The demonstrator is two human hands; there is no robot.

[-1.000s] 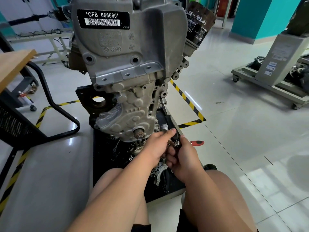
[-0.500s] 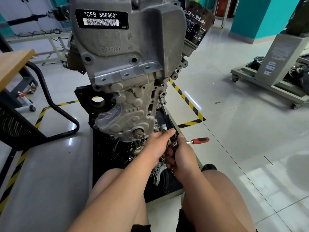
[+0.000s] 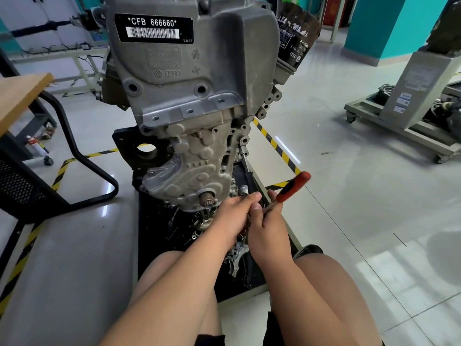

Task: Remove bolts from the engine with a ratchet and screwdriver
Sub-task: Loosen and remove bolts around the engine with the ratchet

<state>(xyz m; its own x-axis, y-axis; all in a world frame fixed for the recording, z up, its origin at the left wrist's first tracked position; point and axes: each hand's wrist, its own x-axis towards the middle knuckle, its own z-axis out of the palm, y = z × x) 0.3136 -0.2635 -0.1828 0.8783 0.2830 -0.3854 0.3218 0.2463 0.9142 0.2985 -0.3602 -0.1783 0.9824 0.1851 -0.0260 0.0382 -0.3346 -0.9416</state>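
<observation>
The grey engine [image 3: 194,101] stands upright on a black stand in front of me, its label reading CFB 666660. My right hand [image 3: 268,226] grips the ratchet [image 3: 291,187], whose red and black handle points up and to the right. My left hand [image 3: 233,217] is curled at the ratchet's head, low on the engine's right side. A screwdriver [image 3: 245,166] with a black handle sticks into a bolt hole on the engine's right flange. The bolt under the ratchet head is hidden by my hands.
Loose metal parts [image 3: 235,255] lie on the black stand base [image 3: 159,236] between my knees. A black oil filter [image 3: 296,38] juts from the engine's upper right. A desk [image 3: 20,101] with a black frame stands left; a wheeled equipment cart [image 3: 409,116] stands right.
The ratchet handle has swung from nearly hidden behind my right hand, out to the right, then up and to the right. Both hands stayed at the ratchet head.
</observation>
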